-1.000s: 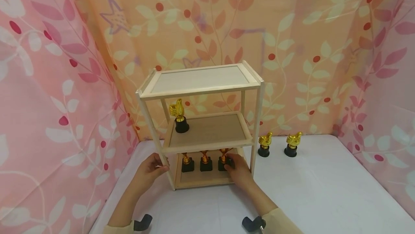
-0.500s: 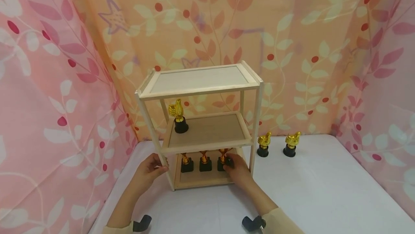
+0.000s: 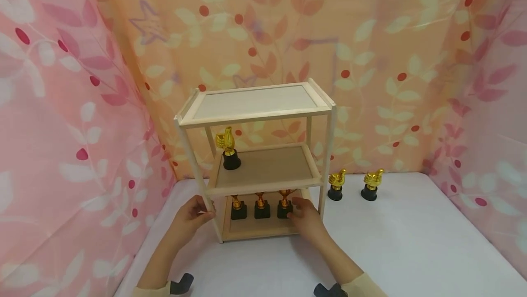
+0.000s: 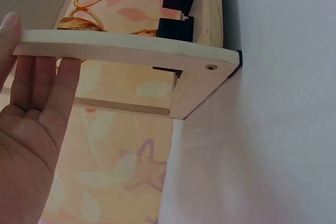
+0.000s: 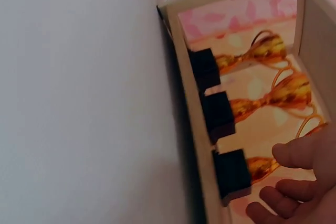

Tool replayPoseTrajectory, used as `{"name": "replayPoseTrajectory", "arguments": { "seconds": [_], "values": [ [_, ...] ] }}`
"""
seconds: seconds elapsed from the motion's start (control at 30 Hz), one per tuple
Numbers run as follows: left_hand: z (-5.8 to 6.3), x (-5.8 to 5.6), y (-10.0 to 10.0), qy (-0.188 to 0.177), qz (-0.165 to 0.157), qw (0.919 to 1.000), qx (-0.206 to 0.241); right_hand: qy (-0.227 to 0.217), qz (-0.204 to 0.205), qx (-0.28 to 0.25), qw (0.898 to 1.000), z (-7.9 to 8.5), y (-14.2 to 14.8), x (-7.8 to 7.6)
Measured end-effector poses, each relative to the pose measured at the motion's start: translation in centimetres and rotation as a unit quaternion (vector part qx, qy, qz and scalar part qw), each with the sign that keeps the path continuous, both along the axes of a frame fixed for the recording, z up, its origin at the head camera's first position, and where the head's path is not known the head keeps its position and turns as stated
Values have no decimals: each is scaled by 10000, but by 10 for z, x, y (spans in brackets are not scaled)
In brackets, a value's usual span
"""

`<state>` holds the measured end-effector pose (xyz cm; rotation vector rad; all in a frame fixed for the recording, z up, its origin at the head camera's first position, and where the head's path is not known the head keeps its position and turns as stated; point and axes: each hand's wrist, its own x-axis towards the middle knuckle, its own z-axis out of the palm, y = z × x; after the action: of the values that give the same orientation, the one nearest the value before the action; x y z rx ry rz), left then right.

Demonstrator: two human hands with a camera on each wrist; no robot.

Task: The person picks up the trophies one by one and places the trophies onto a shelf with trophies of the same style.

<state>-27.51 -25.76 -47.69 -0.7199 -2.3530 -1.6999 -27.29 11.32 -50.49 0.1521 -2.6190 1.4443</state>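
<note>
A pale wooden three-tier shelf (image 3: 255,115) stands on the white table. My left hand (image 3: 191,217) grips its front left post (image 4: 126,51), thumb on one side and fingers (image 4: 47,87) on the other. Three gold cup trophies with black bases stand in a row on the bottom tier (image 3: 251,229). My right hand (image 3: 306,219) hovers just right of the rightmost cup trophy (image 3: 284,205), fingers (image 5: 296,153) loosely curled and holding nothing. The cube base of that trophy (image 5: 232,174) shows free in the right wrist view. A gold thumbs-up trophy (image 3: 228,148) stands on the middle tier.
Two more gold thumbs-up trophies (image 3: 336,185) (image 3: 371,183) stand on the white table (image 3: 411,242) to the right of the shelf. Pink and orange leaf-print cloth (image 3: 61,127) closes in the left, back and right sides. The top tier holds nothing.
My right hand has let go of the rightmost cup trophy's base and drawn back a little to the right. The left hand stays on the post.
</note>
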Motion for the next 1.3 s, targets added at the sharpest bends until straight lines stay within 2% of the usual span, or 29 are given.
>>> {"name": "replayPoseTrajectory", "arguments": {
  "seconds": [0.1, 0.2, 0.4, 0.5, 0.63, 0.83, 0.93, 1.03, 1.17, 1.3],
  "values": [
    [1, 2, -1, 39, 98, 9999, 8, 84, 246, 153, 9995, 11, -3, 7],
    [2, 1, -1, 51, 13, 10000, 22, 237, 436, 431, 9978, 23, -3, 15],
    [1, 3, 3, -138, 72, 9999, -74, 77, 908, 745, 9931, 40, 3, 34],
    [2, 3, 4, -145, 107, 9998, -109, -29, 1352, 812, 9875, 51, 9, 44],
    [2, 0, 3, -2, 43, 10000, -60, -36, 1946, 946, 9763, 75, 19, 58],
    [2, -1, 4, 17, 27, 10000, -63, -27, 2522, 835, 9641, 109, 37, 77],
    [1, 0, 4, -63, 102, 9999, -82, 145, 2640, 807, 9610, 122, 49, 84],
    [0, 2, 4, -121, 175, 9997, -115, 535, 2666, 810, 9589, 131, 61, 86],
    [0, 2, 3, -95, 190, 9997, -103, 1155, 2479, 827, 9583, 140, 75, 87],
    [1, 3, 2, -39, 135, 9999, -32, 1557, 2197, 767, 9600, 146, 87, 87]
  ]
}}
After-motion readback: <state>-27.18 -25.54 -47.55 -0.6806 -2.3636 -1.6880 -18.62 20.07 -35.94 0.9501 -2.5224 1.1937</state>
